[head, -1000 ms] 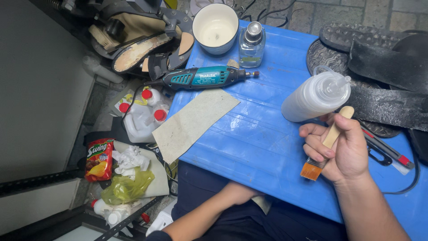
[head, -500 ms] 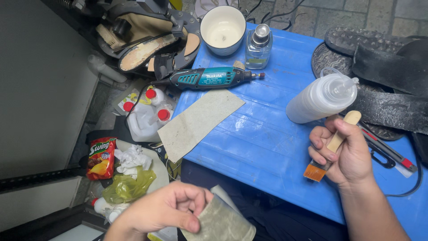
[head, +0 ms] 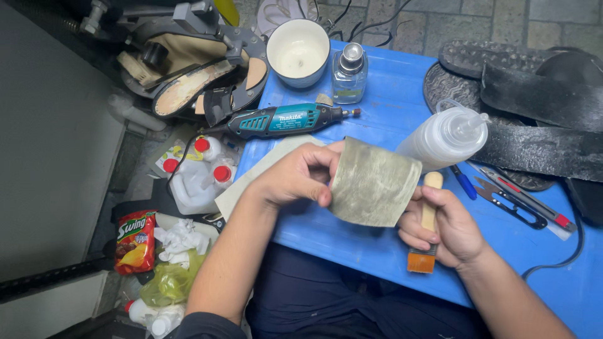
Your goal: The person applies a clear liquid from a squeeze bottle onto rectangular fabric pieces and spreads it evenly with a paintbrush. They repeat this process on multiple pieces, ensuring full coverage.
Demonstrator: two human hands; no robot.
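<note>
My left hand pinches a grey-green sheet of leather-like material by its left edge and holds it up over the blue table. My right hand grips a small wooden-handled brush with orange bristles pointing down, just right of the sheet and partly behind it. A second pale sheet lies flat on the table under my left wrist. A squeeze bottle with a nozzle lies on its side just behind the held sheet.
A teal rotary tool, a white bowl and a small glass bottle stand at the back. Black rubber soles, snips and a pen lie at the right. Jugs, a snack bag and rags crowd the floor at left.
My left hand rose from my lap with the grey-green sheet and brought it up over the table beside the brush. The right hand shifted slightly left.
</note>
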